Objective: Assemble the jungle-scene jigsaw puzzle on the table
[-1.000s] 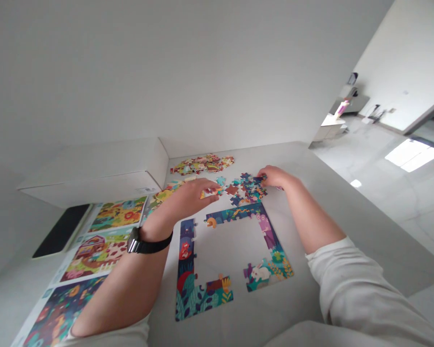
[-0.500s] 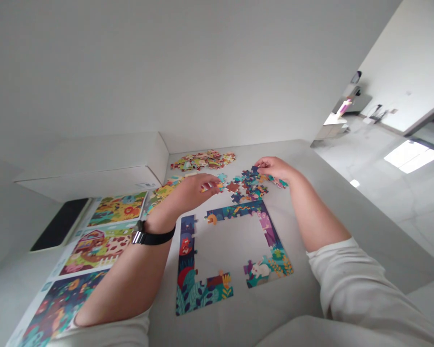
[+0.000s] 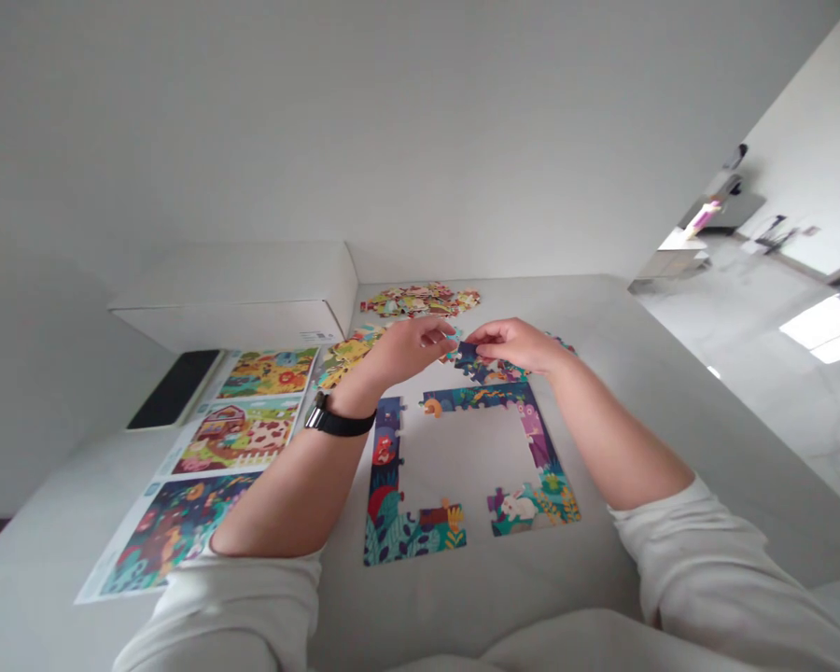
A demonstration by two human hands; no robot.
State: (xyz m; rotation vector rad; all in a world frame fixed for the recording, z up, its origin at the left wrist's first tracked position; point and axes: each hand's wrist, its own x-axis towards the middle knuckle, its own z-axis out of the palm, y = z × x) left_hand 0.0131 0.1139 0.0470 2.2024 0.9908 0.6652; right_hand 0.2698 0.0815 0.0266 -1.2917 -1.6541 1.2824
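My right hand (image 3: pixel 518 345) pinches a dark blue jigsaw piece (image 3: pixel 468 357) between thumb and fingers, above a pile of dark, multicoloured pieces (image 3: pixel 508 371). Close by on the left hovers my left hand (image 3: pixel 416 347), its fingers loosely bent and apart, with no piece visible in it. Light blue pieces (image 3: pixel 456 334) show just past its fingertips. Nearer to me lies a partly joined puzzle border (image 3: pixel 383 504), with gaps at its top left corner and along the bottom edge. A white rabbit (image 3: pixel 518 506) is printed on its lower right section.
Yellowish pieces (image 3: pixel 343 362) lie left of my left hand, partly hidden by it. Another colourful pile (image 3: pixel 420 301) sits by the wall. At left are a picture sheet (image 3: pixel 242 437), a black phone-like slab (image 3: pixel 175 390) and a white box (image 3: pixel 231 322).
My right hand has moved left with the dark blue piece, away from the pile's far side and closer to my left hand. The camera view has shifted, too.
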